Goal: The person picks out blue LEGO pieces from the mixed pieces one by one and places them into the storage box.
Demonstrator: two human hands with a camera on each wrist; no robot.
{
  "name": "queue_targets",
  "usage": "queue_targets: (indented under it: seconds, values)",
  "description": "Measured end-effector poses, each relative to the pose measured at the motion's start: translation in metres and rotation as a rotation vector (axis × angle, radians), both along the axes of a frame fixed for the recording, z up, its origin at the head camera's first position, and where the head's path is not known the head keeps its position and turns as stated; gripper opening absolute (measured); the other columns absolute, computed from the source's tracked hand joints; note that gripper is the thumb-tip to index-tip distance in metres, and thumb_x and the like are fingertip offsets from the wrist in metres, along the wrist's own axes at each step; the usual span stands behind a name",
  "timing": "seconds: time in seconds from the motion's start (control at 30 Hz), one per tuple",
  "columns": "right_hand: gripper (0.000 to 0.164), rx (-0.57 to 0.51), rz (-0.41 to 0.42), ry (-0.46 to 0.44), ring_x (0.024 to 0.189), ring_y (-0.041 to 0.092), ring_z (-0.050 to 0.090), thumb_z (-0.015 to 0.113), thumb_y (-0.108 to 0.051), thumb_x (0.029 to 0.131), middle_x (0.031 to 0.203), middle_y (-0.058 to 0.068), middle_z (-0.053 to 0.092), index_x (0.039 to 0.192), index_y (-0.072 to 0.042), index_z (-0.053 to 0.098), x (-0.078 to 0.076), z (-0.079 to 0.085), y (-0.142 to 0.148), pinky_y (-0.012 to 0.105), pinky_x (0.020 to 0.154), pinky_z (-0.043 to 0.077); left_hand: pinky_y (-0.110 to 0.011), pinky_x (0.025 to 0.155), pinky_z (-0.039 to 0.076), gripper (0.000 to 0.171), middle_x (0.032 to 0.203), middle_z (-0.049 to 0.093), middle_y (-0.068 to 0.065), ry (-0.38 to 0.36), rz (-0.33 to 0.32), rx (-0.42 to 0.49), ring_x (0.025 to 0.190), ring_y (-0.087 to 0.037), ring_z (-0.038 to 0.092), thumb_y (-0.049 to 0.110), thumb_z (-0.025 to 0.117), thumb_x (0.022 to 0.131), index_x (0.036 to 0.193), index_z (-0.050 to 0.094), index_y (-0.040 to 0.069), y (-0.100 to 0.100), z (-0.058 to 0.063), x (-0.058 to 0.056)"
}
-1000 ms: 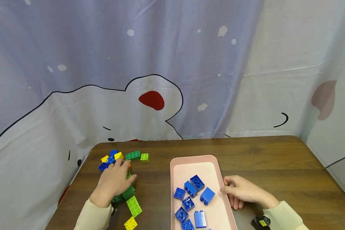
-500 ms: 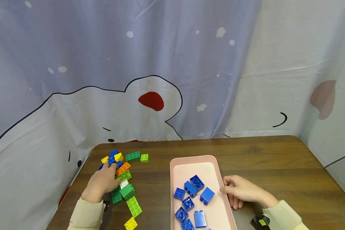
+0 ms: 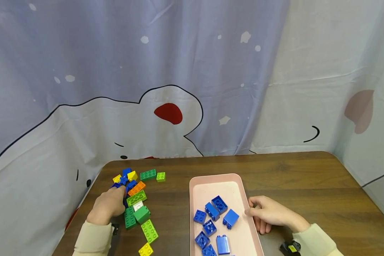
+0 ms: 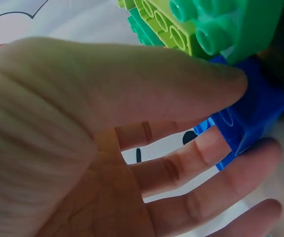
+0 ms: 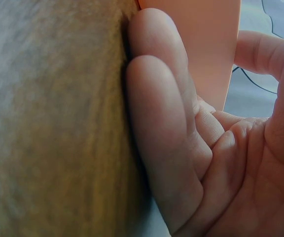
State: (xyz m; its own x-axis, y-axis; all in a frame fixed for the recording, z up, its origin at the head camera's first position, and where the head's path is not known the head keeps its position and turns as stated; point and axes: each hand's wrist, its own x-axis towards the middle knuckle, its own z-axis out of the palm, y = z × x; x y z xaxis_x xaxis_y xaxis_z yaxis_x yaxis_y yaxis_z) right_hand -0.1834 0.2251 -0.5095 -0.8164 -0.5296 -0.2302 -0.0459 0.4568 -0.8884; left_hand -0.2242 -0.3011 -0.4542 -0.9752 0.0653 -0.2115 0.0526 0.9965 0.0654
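At the left pile, my left hand [image 3: 107, 206] pinches a blue toy building brick [image 4: 263, 101] between thumb and fingers, as the left wrist view shows. In the head view that hand mostly hides the brick. A green brick [image 4: 255, 29] and a lime brick [image 4: 196, 47] lie close above the thumb. My right hand [image 3: 273, 213] holds the right edge of a pink tray [image 3: 208, 188], its thumb at the rim and its other fingers curled outside, against the table. Several blue bricks [image 3: 230, 218] lie scattered in the tray.
Beside the left hand lie an orange brick [image 3: 136, 188], a white brick [image 3: 138, 205], a dark green brick [image 3: 129, 217] and a yellow brick [image 3: 145, 249]. More blue and yellow bricks cluster behind it. A printed curtain [image 3: 192, 71] hangs behind the wooden table [image 3: 291, 174].
My left hand has drawn back and left across the pile, uncovering the orange, lime and white bricks, and its fingers have closed on a blue brick. The right hand and tray stay put.
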Motion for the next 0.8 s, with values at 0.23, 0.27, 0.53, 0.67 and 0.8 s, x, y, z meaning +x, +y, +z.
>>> queue_targets:
  seconds: [0.23, 0.27, 0.53, 0.67, 0.8]
  values:
    - [0.027, -0.011, -0.004, -0.003, 0.045, 0.029, 0.061, 0.057, -0.03, 0.097, 0.059, 0.012, 0.064, 0.087, -0.005, 0.053, 0.001, 0.0, 0.0, 0.047, 0.042, 0.049, -0.044, 0.062, 0.044, 0.023, 0.091, 0.055, -0.01, -0.002, 0.01, 0.01, 0.072, -0.026, 0.051, 0.01, 0.067, 0.082, 0.102, 0.056, 0.008, 0.0, 0.012, 0.004]
    - [0.027, -0.013, -0.008, -0.004, 0.045, 0.03, 0.061, 0.057, -0.03, 0.097, 0.059, 0.012, 0.064, 0.088, -0.005, 0.053, 0.001, 0.0, 0.0, 0.047, 0.042, 0.049, -0.044, 0.062, 0.044, 0.024, 0.092, 0.054, -0.011, 0.021, 0.0, 0.009, 0.071, -0.026, 0.051, 0.012, 0.067, 0.081, 0.103, 0.056, 0.008, 0.001, 0.014, 0.005]
    - [0.027, -0.012, -0.016, -0.002, 0.045, 0.029, 0.061, 0.057, -0.03, 0.097, 0.06, 0.012, 0.064, 0.087, -0.005, 0.053, 0.001, -0.002, 0.001, 0.046, 0.042, 0.049, -0.044, 0.066, 0.05, 0.038, 0.098, 0.057, -0.012, 0.19, -0.091, 0.053, 0.071, -0.022, 0.053, 0.019, 0.07, 0.08, 0.112, 0.058, 0.004, 0.025, 0.03, 0.016]
    - [0.028, -0.011, -0.011, -0.002, 0.045, 0.028, 0.061, 0.058, -0.031, 0.097, 0.06, 0.012, 0.064, 0.087, -0.005, 0.053, 0.0, -0.001, 0.001, 0.044, 0.041, 0.049, -0.043, 0.072, 0.05, 0.04, 0.104, 0.059, -0.01, 0.229, -0.149, 0.074, 0.08, -0.02, 0.055, 0.022, 0.069, 0.08, 0.114, 0.058, 0.006, 0.04, 0.034, 0.021]
    - [0.028, -0.014, -0.01, -0.005, 0.045, 0.028, 0.061, 0.058, -0.031, 0.097, 0.06, 0.012, 0.064, 0.089, -0.005, 0.053, -0.001, -0.002, 0.001, 0.045, 0.041, 0.049, -0.035, 0.067, 0.047, 0.033, 0.104, 0.06, -0.005, 0.239, -0.205, 0.118, 0.075, -0.015, 0.051, 0.023, 0.067, 0.081, 0.11, 0.059, 0.012, 0.056, 0.034, 0.026]
